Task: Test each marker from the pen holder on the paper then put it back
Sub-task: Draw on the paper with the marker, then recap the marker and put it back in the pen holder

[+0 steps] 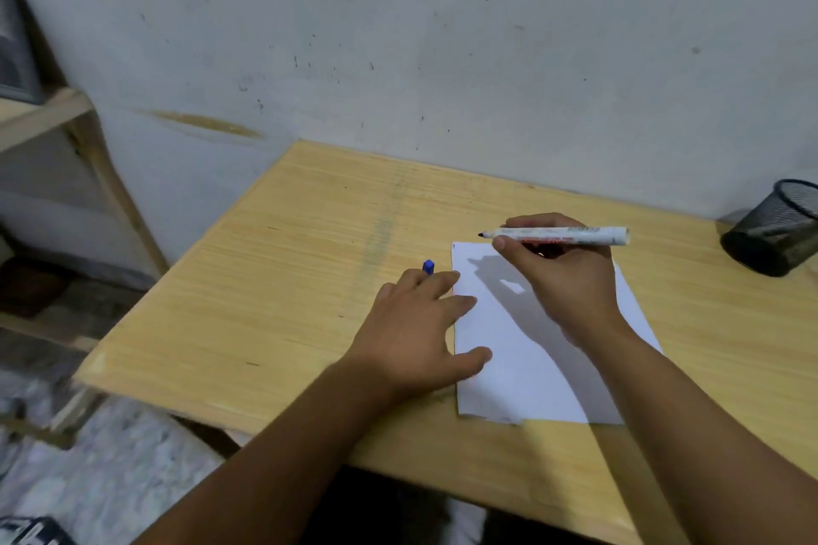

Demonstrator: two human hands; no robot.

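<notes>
A white sheet of paper [526,372] lies on the wooden table [283,261]. My right hand [562,274] hovers over the sheet's far edge, gripping a white marker [562,235] that lies level, its uncapped dark tip pointing left. My left hand [416,327] rests flat on the paper's left edge, fingers spread. A blue cap [428,266] pokes out from between its fingers. The black mesh pen holder [772,228] stands at the table's far right, partly cut off by the frame edge; I cannot tell what is inside it.
A pale wall runs behind the table. A wooden shelf frame [66,137] stands at the left, away from the table. The table's left and near edges drop to a patterned floor [110,469].
</notes>
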